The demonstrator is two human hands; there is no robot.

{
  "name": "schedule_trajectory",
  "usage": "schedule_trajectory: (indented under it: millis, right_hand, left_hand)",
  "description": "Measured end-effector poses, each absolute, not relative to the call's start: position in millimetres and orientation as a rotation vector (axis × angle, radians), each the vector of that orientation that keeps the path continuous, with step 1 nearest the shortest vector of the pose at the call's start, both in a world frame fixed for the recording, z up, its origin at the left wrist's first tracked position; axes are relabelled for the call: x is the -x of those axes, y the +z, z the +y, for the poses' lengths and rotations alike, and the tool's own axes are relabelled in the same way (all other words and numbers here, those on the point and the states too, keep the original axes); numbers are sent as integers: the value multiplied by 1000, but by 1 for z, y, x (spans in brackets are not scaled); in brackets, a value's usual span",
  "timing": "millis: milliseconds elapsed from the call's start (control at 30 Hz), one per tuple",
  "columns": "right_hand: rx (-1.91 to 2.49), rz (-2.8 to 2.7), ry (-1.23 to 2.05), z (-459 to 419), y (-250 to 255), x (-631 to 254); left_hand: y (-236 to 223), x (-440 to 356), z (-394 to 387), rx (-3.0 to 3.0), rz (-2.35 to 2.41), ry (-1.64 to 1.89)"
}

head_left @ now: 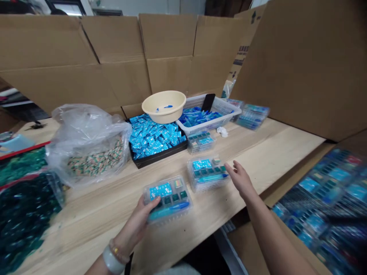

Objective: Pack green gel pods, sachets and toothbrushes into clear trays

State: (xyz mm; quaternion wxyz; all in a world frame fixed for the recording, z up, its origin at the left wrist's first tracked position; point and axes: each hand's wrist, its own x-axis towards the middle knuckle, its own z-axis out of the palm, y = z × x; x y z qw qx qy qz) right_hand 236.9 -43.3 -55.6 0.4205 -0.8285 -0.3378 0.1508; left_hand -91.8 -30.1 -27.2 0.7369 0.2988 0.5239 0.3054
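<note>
My left hand (139, 218) grips the left side of a clear plastic kit case (171, 204) near the table's front edge, thumb on top. Inside the case show a blue printed packet, several dark green squares, a small pale piece and a blue pen-like tool. A second clear case (207, 182) with similar contents, seemingly stacked on others, lies just behind and to the right. At its right edge is my right hand (241, 178), fingers apart and holding nothing; whether a fingertip touches the case I cannot tell.
Behind stand a black tray (137, 163) of blue packets, a cream basin (147, 109) and a white basket (229, 111) of blue tools. Plastic bags (86, 126) of small pieces lie left. A cardboard box (243, 244) of filled cases is at right; cardboard walls (172, 38) enclose the table.
</note>
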Motion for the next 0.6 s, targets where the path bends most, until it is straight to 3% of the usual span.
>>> schedule_trajectory:
  millis: [100,133,333,467,600]
  right_hand:
    - [1898,-934,82,-72,-39,-207]
    - [1815,-971,122,-85,-38,-192]
    - [1644,-886,992,-113,-89,-116]
    - [1506,-822,1146,-91,-111,-95]
    - [1469,-935,1206,-91,-90,-80]
  left_hand:
    - [-24,94,-28,-673,1170,629]
    - [-23,94,-28,-673,1151,615]
    - [-16,91,-26,-648,1163,491]
    - [-15,90,-25,-591,1201,401]
    - [-15,102,-16,-671,1271,377]
